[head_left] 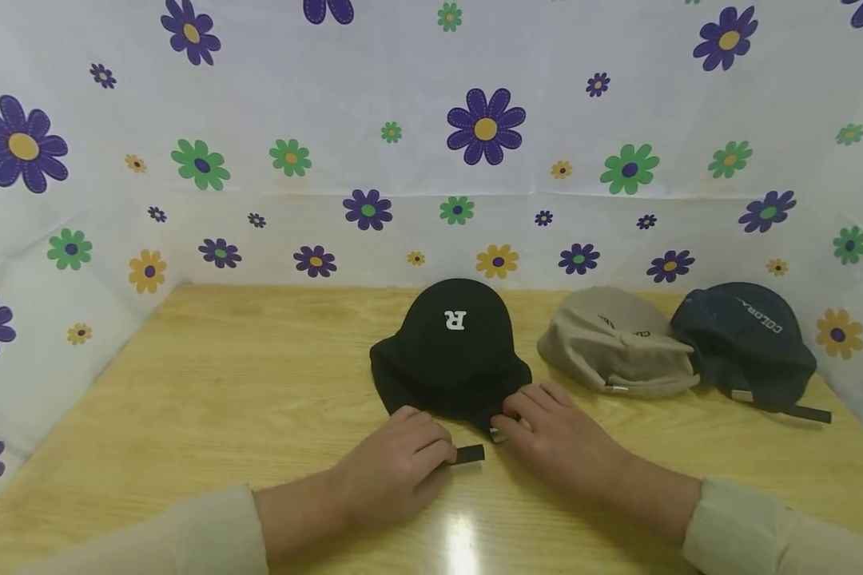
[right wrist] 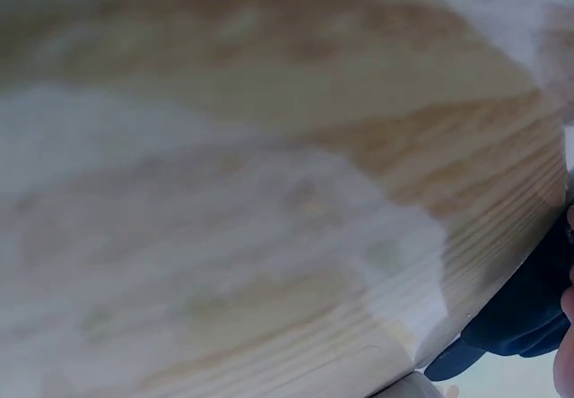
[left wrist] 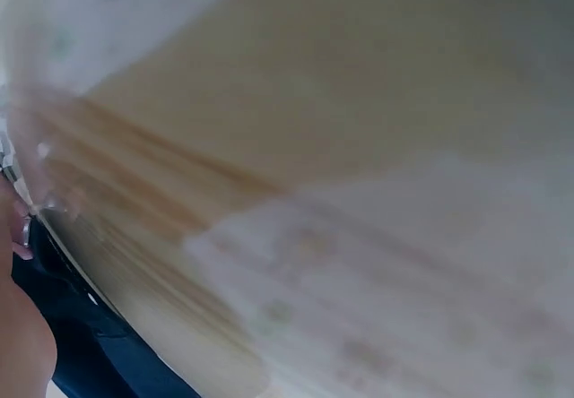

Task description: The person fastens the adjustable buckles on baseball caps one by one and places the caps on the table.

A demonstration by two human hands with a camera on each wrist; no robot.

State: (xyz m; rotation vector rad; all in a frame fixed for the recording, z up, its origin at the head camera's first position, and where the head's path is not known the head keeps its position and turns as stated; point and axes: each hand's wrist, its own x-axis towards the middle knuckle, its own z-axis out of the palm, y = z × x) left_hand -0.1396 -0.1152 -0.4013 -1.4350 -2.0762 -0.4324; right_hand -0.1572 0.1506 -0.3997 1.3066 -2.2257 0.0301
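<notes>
A black cap (head_left: pixel 453 351) with a white letter R faces me at the middle of the table. My left hand (head_left: pixel 400 459) pinches its black strap (head_left: pixel 471 454), whose loose end sticks out to the right past the fingers. On the other side, my right hand (head_left: pixel 557 435) grips the cap's lower right edge beside a small metal buckle (head_left: pixel 498 435). The strap end lies just left of and below that buckle, apart from it. In the left wrist view, part of the dark cap (left wrist: pixel 90 326) shows at the lower left; the right wrist view catches its edge (right wrist: pixel 516 322) at the right.
To the right, a beige cap (head_left: pixel 611 351) lies with its strap toward me, touching a navy cap (head_left: pixel 744 343) whose strap end (head_left: pixel 805 413) sticks out. The wooden table (head_left: pixel 223 383) ends at a white flowered cloth (head_left: pixel 403 96) behind and at both sides.
</notes>
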